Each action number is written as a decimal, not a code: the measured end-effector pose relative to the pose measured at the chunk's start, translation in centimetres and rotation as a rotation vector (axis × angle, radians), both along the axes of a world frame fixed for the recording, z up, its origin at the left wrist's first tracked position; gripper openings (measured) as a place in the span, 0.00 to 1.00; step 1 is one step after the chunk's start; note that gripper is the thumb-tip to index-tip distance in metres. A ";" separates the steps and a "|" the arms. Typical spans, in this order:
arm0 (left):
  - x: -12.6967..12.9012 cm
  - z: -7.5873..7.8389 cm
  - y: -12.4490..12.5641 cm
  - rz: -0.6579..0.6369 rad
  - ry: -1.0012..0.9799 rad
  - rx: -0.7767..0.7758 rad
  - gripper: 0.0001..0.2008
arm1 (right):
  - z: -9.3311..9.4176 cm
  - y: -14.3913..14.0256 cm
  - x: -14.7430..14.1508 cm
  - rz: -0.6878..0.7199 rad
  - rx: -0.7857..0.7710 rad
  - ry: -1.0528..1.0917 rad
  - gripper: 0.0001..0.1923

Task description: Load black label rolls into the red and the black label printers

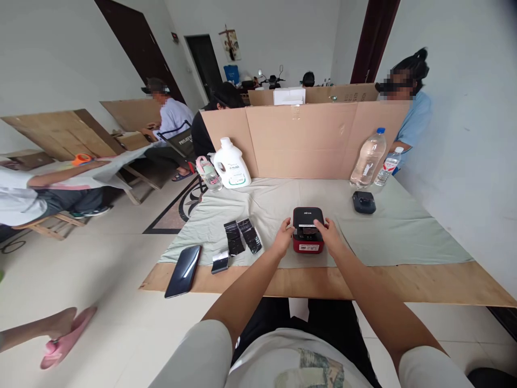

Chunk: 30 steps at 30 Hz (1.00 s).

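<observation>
A small red and black box (pixel 309 246) with rounded corners sits on the cloth before me; its black top (pixel 307 214) bears small pale lettering, and a white label is on its red front. My left hand (pixel 286 236) grips its left side with bent fingers. On the right side, my right hand (pixel 330 235) holds it, thumb over the top near a white strip. Between the thumbs there is a dark gap or recess whose contents I cannot make out.
Left lie a smartphone (pixel 183 272), two black packets (pixel 234 238) and a small black-and-silver piece (pixel 220 262). A black device (pixel 364 202) lies right. A detergent bottle (pixel 233 168), a pink-lidded bottle (pixel 209 175) and clear bottles (pixel 368 159) stand before a cardboard screen (pixel 299 143). Several people sit around.
</observation>
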<state>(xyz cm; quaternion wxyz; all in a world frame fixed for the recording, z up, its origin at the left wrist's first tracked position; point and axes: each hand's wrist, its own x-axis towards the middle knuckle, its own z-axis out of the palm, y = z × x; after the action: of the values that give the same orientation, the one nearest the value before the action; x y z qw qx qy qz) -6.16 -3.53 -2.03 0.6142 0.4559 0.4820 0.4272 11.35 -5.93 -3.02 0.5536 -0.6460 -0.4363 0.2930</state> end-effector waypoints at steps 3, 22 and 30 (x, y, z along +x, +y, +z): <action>-0.4 -0.2 1.0 -0.124 -0.039 0.102 0.34 | -0.5 -1.1 -1.5 -0.001 -0.037 -0.071 0.44; -0.2 -1.6 3.5 -0.319 -0.102 0.116 0.42 | -3.6 -3.2 -4.1 -0.144 0.189 0.113 0.38; 0.4 0.5 5.5 -0.224 -0.044 0.217 0.36 | -4.9 -3.2 -3.7 -0.130 0.203 0.055 0.39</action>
<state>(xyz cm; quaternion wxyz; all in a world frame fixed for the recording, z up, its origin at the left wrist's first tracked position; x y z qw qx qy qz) -5.80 1.96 -1.49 0.6156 0.5611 0.3654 0.4155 7.63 -9.15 -7.96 0.6456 -0.6054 -0.4056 0.2284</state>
